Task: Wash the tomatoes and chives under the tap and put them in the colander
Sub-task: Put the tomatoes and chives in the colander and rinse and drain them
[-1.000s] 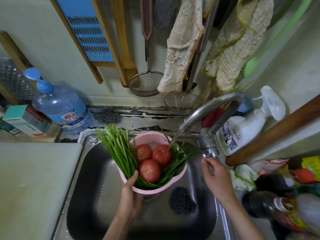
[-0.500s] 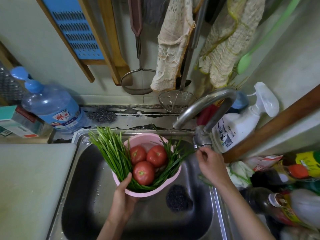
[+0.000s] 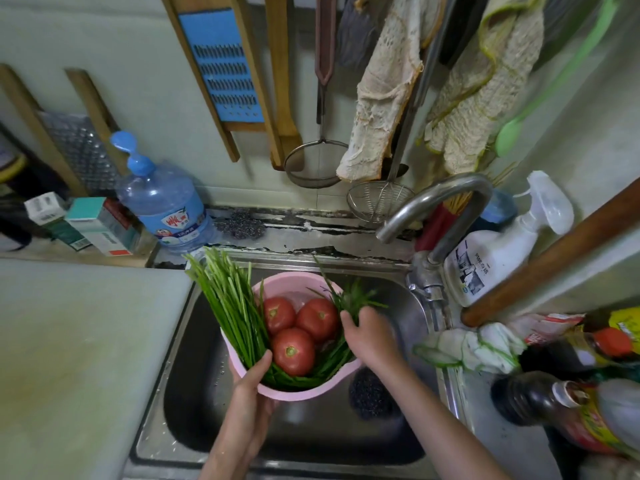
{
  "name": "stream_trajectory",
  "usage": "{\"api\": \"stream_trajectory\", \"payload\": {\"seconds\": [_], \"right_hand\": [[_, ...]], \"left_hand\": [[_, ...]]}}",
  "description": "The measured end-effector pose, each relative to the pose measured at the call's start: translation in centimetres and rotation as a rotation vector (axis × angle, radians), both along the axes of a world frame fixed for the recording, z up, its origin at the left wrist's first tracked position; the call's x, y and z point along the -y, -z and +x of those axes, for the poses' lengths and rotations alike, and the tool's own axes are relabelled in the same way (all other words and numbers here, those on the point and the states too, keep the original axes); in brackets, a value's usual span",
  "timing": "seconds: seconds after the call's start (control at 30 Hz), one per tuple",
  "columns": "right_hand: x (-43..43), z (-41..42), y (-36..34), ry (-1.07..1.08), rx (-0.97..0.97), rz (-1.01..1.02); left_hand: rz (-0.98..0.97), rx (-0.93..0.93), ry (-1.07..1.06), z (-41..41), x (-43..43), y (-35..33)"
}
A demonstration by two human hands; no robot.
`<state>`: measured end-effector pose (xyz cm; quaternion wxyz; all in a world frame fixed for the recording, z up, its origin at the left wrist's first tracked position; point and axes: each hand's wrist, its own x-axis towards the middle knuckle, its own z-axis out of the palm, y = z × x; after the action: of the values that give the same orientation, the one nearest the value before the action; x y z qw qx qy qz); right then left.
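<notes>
Now, starting at the left, my left hand [image 3: 250, 386] cups the near rim of the pink colander [image 3: 294, 393] from below, thumb hooked over the edge and pressing on the chives [image 3: 232, 306], fingers wrapped under the wall where I cannot see them. Those chives run as one long bundle, stalks bent at the near rim just past my thumb, one end fanning up and away to the far left, the other curving right along the bowl. Three tomatoes [image 3: 293, 351] sit in the middle, between both hands and touching neither. My right hand [image 3: 372, 336] is at the right rim, palm down, fingers loosely curled on the shorter chive ends there; how tight the hold is I cannot tell. It is the nearer hand to the tap [image 3: 438, 199], whose spout ends above and right of the colander, no water visible. I judge the colander must shift rightward under that spout.
</notes>
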<state>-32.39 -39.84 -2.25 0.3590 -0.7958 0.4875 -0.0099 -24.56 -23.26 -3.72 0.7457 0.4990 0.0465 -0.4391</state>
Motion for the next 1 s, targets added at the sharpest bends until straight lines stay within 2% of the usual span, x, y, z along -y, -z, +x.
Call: {"api": "stream_trajectory", "payload": {"seconds": [0.03, 0.17, 0.27, 0.4, 1.0], "right_hand": [[-0.2, 0.3, 0.2, -0.076, -0.038, -0.113], [-1.2, 0.9, 1.3, -0.354, -0.154, -0.321], [-3.4, 1.4, 1.5, -0.409, -0.108, -0.280], [-6.6, 2.0, 2.5, -0.350, -0.029, -0.149], [-11.1, 8.1, 5.0, -0.036, 0.038, 0.065]], "left_hand": [[0.004, -0.001, -0.015, -0.1, -0.3, -0.1], [0.073, 0.080, -0.111, -0.1, -1.3, -0.2], [0.096, 0.124, -0.147, 0.2, -1.5, -0.5], [0.164, 0.221, -0.089, 0.9, -2.1, -0.7], [0.329, 0.439, 0.057, 4.1, -2.8, 0.6]]}}
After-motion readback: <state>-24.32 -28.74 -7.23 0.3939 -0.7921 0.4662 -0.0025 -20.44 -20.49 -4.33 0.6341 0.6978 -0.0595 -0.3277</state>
